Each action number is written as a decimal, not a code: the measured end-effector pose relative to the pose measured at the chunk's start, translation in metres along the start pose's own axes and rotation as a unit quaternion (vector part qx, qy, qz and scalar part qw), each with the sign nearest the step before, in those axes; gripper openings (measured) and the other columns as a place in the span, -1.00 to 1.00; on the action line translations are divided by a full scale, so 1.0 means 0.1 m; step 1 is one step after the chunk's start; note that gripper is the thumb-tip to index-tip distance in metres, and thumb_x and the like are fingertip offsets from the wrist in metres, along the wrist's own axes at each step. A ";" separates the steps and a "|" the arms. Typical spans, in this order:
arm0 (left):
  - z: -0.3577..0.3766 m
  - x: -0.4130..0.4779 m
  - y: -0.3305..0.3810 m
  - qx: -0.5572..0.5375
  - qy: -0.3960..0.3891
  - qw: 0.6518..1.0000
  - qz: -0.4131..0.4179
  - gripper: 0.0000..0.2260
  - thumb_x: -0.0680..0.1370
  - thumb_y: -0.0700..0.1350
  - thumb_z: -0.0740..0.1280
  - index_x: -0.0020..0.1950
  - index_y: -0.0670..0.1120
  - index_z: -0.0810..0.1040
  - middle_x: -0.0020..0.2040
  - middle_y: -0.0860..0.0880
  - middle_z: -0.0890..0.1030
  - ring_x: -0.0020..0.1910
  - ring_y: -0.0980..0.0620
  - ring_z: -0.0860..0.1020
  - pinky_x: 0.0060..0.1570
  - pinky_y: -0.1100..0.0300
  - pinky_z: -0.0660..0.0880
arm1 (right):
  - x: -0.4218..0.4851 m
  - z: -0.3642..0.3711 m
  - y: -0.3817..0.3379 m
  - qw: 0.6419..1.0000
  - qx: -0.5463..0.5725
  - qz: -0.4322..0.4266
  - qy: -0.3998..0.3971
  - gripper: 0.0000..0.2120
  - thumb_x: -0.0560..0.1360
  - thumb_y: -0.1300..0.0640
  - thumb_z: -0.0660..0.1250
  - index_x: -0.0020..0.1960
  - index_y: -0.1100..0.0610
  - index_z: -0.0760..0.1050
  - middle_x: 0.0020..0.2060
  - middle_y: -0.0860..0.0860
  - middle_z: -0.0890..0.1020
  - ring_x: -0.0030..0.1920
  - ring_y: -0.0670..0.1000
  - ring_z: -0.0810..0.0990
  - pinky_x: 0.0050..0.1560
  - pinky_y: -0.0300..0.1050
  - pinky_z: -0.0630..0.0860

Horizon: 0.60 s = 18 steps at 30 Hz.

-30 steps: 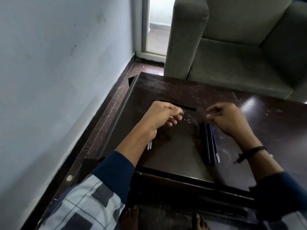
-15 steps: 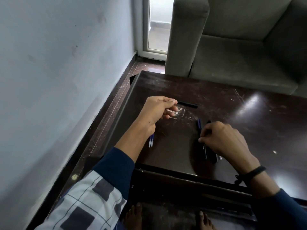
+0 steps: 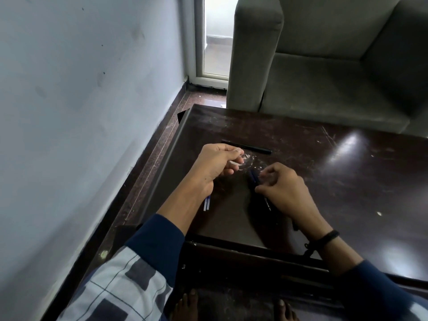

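The right hand (image 3: 284, 188) curls its fingers and thumb round a dark blue pen (image 3: 266, 203) that lies near the front of the worktop (image 3: 347, 181), capped end pointing away. The left hand (image 3: 215, 165) pinches a small pale piece (image 3: 235, 162) just above the surface; what it is cannot be told. The step looks like lifting the pen to meet that piece. It is best to grip close to the cap, raise it level and keep the left pinch steady. The pen is slim, glossy, with pale lettering. Two thin refills (image 3: 206, 203) lie by the left wrist, and a black pen (image 3: 252, 148) lies beyond.
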<state>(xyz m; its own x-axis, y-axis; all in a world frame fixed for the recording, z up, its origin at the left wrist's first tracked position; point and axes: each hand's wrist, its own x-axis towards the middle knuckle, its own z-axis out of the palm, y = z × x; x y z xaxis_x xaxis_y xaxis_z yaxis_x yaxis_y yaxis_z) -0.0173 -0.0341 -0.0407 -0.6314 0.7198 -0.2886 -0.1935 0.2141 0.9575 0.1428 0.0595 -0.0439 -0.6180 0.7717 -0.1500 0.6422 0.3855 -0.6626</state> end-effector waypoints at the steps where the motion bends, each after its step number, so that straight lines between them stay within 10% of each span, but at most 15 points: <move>1: 0.00 0.00 0.00 -0.001 -0.004 1.000 -0.015 -0.87 0.61 -0.11 0.39 0.04 -0.13 0.69 -0.07 -0.09 0.72 -0.19 0.07 0.62 -0.24 0.27 0.58 | -0.01 0.02 -0.02 0.997 0.076 0.012 -0.010 -0.74 0.44 0.18 0.52 0.08 -0.01 0.58 -0.22 -0.09 0.69 -0.19 -0.08 0.66 -0.11 -0.12 0.55; 5: 0.04 -0.02 -0.03 -0.019 -0.047 0.996 -0.068 -0.84 0.52 -0.11 0.50 0.05 -0.15 0.69 -0.04 -0.14 0.71 -0.10 -0.01 0.68 -0.15 0.18 0.65 | -0.04 0.07 -0.11 0.950 0.304 0.056 -0.051 -0.82 0.55 0.34 0.38 0.11 0.15 0.59 -0.21 0.10 0.69 -0.32 -0.02 0.69 -0.32 -0.18 0.61; 18: 0.12 -0.04 -0.06 -0.049 -0.061 0.996 -0.035 -0.85 0.56 -0.28 0.43 0.11 -0.29 0.63 0.05 -0.23 0.69 -0.03 -0.06 0.72 -0.05 0.12 0.67 | -0.04 0.19 0.00 0.970 0.230 -0.081 0.002 -0.85 0.62 0.17 0.35 -0.06 -0.05 0.56 -0.30 0.01 0.68 -0.35 -0.11 0.54 -0.27 -0.04 0.46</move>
<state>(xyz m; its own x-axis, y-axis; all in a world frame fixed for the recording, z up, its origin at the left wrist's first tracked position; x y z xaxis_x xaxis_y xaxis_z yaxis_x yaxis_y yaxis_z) -0.0049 -0.0301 -0.0451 -0.5189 0.7816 -0.3462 -0.3106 0.2050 0.9282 0.1361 0.0469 -0.0571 -0.6912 0.7225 -0.0145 0.2656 0.2353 -0.9349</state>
